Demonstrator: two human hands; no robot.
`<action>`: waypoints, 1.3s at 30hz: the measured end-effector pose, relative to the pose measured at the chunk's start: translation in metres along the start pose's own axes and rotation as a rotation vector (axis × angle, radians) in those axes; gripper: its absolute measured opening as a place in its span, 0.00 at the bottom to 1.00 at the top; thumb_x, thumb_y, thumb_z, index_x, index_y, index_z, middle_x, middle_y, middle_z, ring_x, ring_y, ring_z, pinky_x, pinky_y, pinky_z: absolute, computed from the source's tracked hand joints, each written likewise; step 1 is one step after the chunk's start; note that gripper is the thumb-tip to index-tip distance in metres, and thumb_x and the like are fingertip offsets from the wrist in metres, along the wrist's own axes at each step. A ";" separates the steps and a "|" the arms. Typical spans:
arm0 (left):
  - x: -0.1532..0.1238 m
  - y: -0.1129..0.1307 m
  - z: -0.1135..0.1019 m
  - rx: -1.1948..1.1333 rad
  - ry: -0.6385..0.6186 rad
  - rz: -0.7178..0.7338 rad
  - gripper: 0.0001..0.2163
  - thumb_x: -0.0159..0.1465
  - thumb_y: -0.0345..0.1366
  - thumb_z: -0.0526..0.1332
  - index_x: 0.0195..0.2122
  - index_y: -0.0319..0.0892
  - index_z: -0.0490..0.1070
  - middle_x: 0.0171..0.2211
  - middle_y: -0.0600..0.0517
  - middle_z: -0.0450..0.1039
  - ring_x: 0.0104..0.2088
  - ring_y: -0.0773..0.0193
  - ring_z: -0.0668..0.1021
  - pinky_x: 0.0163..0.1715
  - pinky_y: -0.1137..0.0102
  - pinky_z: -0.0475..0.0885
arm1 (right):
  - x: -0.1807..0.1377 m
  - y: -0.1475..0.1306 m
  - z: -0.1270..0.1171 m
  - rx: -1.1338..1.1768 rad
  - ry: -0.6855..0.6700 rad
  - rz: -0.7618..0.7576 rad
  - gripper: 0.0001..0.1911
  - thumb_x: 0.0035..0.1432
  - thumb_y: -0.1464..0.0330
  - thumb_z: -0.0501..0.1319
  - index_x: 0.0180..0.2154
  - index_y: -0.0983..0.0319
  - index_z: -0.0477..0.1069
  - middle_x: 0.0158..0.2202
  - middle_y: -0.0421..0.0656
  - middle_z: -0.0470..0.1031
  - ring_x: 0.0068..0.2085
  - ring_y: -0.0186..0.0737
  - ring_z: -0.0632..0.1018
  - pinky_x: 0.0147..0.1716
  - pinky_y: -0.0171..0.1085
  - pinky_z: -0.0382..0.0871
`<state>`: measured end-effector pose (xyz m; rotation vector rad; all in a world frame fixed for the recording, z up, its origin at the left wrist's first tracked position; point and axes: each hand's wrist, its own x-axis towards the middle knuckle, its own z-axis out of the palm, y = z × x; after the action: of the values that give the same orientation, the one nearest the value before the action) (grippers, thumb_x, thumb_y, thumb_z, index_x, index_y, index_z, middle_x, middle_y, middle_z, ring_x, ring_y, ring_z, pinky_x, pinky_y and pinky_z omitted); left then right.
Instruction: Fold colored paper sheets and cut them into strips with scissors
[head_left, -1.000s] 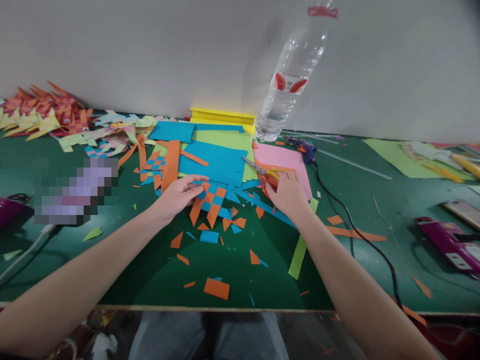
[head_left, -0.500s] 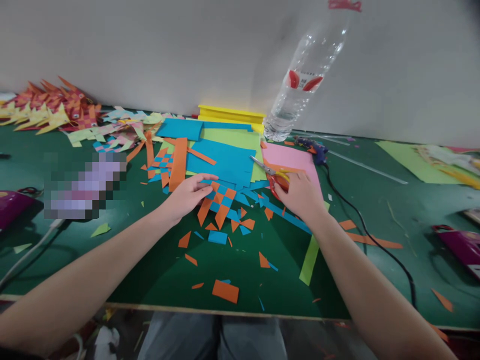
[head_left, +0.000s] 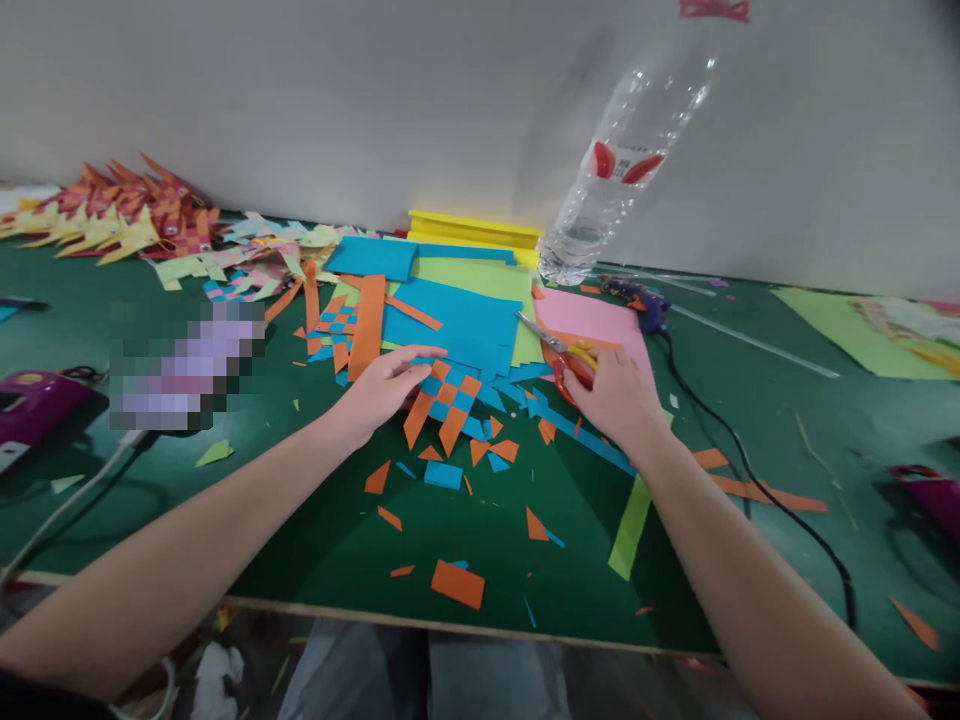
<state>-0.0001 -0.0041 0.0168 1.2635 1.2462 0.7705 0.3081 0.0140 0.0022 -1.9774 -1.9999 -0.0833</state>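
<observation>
Between the thumb and fingers of my left hand [head_left: 390, 390] is a woven paper piece [head_left: 448, 397] in an orange and blue check, with loose strip ends hanging toward me. My right hand [head_left: 619, 395] is closed round the red and yellow handles of a pair of scissors [head_left: 559, 350]. Their blades point up and left over blue paper [head_left: 465, 315]. A second checked piece [head_left: 339, 318] lies left of a broad orange strip [head_left: 367, 325]. Orange and blue scraps [head_left: 444, 475] are scattered on the green table [head_left: 315, 540] below my hands.
A clear bottle [head_left: 626, 170] leans by the wall behind the sheets. A glue gun [head_left: 641, 303] with a black cord lies to the right. A blurred-out phone-like object [head_left: 191, 375] with a white cable is at left. Folded paper fish [head_left: 135, 215] are heaped at the far left.
The whole view has shifted slightly, so things appear further right. My left hand still holds the woven piece and my right hand the scissors; little else differs.
</observation>
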 end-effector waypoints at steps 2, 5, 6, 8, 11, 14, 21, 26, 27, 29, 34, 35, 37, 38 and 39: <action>0.001 -0.002 0.000 -0.039 0.008 -0.003 0.14 0.69 0.41 0.55 0.54 0.51 0.71 0.46 0.49 0.76 0.41 0.60 0.80 0.40 0.65 0.76 | 0.000 0.000 0.000 0.006 -0.001 0.004 0.27 0.60 0.55 0.53 0.51 0.69 0.69 0.45 0.60 0.73 0.49 0.60 0.72 0.40 0.50 0.68; 0.002 -0.003 0.000 -0.049 0.007 0.002 0.14 0.68 0.42 0.57 0.54 0.50 0.71 0.46 0.49 0.77 0.41 0.60 0.80 0.39 0.66 0.77 | -0.001 -0.002 -0.001 -0.008 -0.010 0.016 0.26 0.60 0.55 0.53 0.50 0.69 0.69 0.44 0.59 0.73 0.48 0.59 0.72 0.39 0.50 0.67; 0.001 -0.003 0.000 -0.037 -0.002 0.007 0.14 0.68 0.42 0.58 0.54 0.49 0.71 0.45 0.49 0.77 0.41 0.60 0.80 0.39 0.66 0.77 | -0.002 -0.003 -0.001 -0.022 -0.016 0.018 0.25 0.60 0.55 0.53 0.49 0.69 0.69 0.44 0.59 0.73 0.48 0.59 0.72 0.39 0.50 0.67; 0.001 -0.003 0.000 -0.001 -0.021 0.021 0.15 0.68 0.41 0.59 0.54 0.48 0.71 0.43 0.49 0.78 0.41 0.59 0.80 0.40 0.64 0.77 | -0.003 -0.005 -0.003 -0.067 -0.014 0.022 0.24 0.61 0.55 0.53 0.48 0.69 0.68 0.43 0.60 0.73 0.47 0.60 0.73 0.39 0.50 0.67; 0.001 -0.004 0.000 0.043 -0.011 0.051 0.15 0.67 0.41 0.59 0.54 0.46 0.72 0.41 0.48 0.79 0.41 0.58 0.81 0.41 0.62 0.77 | -0.005 -0.008 -0.011 -0.157 0.054 0.012 0.24 0.63 0.55 0.52 0.48 0.69 0.67 0.43 0.62 0.73 0.47 0.63 0.73 0.41 0.54 0.65; 0.000 -0.002 0.001 0.085 -0.009 0.093 0.17 0.66 0.43 0.61 0.54 0.45 0.72 0.40 0.48 0.80 0.41 0.57 0.81 0.42 0.61 0.77 | -0.007 -0.014 -0.024 -0.135 0.190 -0.067 0.20 0.63 0.60 0.52 0.49 0.68 0.66 0.45 0.60 0.74 0.47 0.62 0.73 0.46 0.55 0.62; -0.005 0.003 0.007 0.175 -0.069 0.158 0.14 0.63 0.44 0.64 0.48 0.45 0.76 0.35 0.51 0.82 0.41 0.55 0.82 0.44 0.61 0.76 | -0.033 -0.057 -0.034 0.015 0.233 -0.681 0.15 0.67 0.62 0.52 0.48 0.64 0.69 0.37 0.49 0.79 0.42 0.48 0.76 0.53 0.49 0.63; -0.008 0.004 0.007 0.201 -0.063 0.213 0.14 0.62 0.43 0.65 0.46 0.44 0.77 0.39 0.49 0.82 0.43 0.54 0.82 0.45 0.61 0.76 | -0.052 -0.079 -0.024 -0.018 0.195 -0.921 0.19 0.68 0.62 0.53 0.51 0.69 0.70 0.35 0.49 0.80 0.41 0.46 0.77 0.53 0.49 0.64; -0.008 0.004 0.007 0.201 -0.061 0.213 0.14 0.61 0.43 0.65 0.46 0.44 0.77 0.39 0.49 0.82 0.43 0.54 0.82 0.45 0.61 0.76 | -0.052 -0.080 -0.024 -0.038 0.192 -0.940 0.19 0.68 0.63 0.53 0.52 0.69 0.70 0.35 0.48 0.81 0.41 0.45 0.77 0.53 0.48 0.64; -0.010 0.004 0.007 0.201 -0.061 0.211 0.14 0.61 0.44 0.65 0.46 0.44 0.78 0.39 0.49 0.82 0.44 0.53 0.82 0.45 0.61 0.77 | -0.052 -0.077 -0.026 -0.072 0.196 -0.974 0.19 0.69 0.64 0.52 0.52 0.70 0.70 0.34 0.48 0.81 0.39 0.45 0.77 0.50 0.47 0.66; -0.011 0.003 0.008 0.239 -0.074 0.239 0.15 0.61 0.44 0.65 0.46 0.45 0.77 0.38 0.50 0.82 0.43 0.54 0.82 0.43 0.63 0.77 | -0.047 -0.068 -0.034 -0.106 0.184 -0.982 0.20 0.69 0.63 0.53 0.52 0.72 0.71 0.35 0.49 0.81 0.37 0.46 0.77 0.48 0.46 0.67; -0.011 0.002 0.008 0.271 -0.060 0.252 0.15 0.61 0.44 0.65 0.47 0.45 0.77 0.38 0.49 0.82 0.43 0.54 0.82 0.43 0.63 0.77 | -0.046 -0.068 -0.035 -0.101 0.181 -0.975 0.20 0.68 0.63 0.53 0.52 0.72 0.72 0.36 0.49 0.82 0.37 0.46 0.77 0.48 0.46 0.67; -0.009 0.001 0.007 0.376 0.011 0.302 0.16 0.61 0.44 0.64 0.48 0.44 0.76 0.39 0.48 0.82 0.41 0.55 0.82 0.43 0.63 0.76 | -0.046 -0.068 -0.034 -0.080 0.166 -0.967 0.19 0.68 0.64 0.53 0.51 0.70 0.72 0.36 0.50 0.82 0.37 0.46 0.77 0.48 0.47 0.66; -0.008 0.001 0.005 0.453 0.065 0.341 0.17 0.61 0.45 0.64 0.48 0.43 0.75 0.39 0.48 0.81 0.40 0.56 0.81 0.43 0.64 0.76 | -0.047 -0.068 -0.033 -0.066 0.148 -0.969 0.19 0.68 0.64 0.53 0.51 0.70 0.72 0.36 0.50 0.82 0.37 0.46 0.77 0.47 0.47 0.66; -0.007 0.000 0.003 0.538 0.128 0.388 0.16 0.61 0.45 0.63 0.48 0.43 0.75 0.40 0.48 0.81 0.40 0.57 0.81 0.42 0.64 0.75 | -0.047 -0.068 -0.031 -0.049 0.128 -0.974 0.18 0.68 0.65 0.54 0.51 0.69 0.73 0.36 0.49 0.82 0.37 0.45 0.77 0.47 0.47 0.66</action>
<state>0.0013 -0.0115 0.0184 1.9601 1.3821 0.8268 0.2470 -0.0418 0.0316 -0.8173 -2.6665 -0.4611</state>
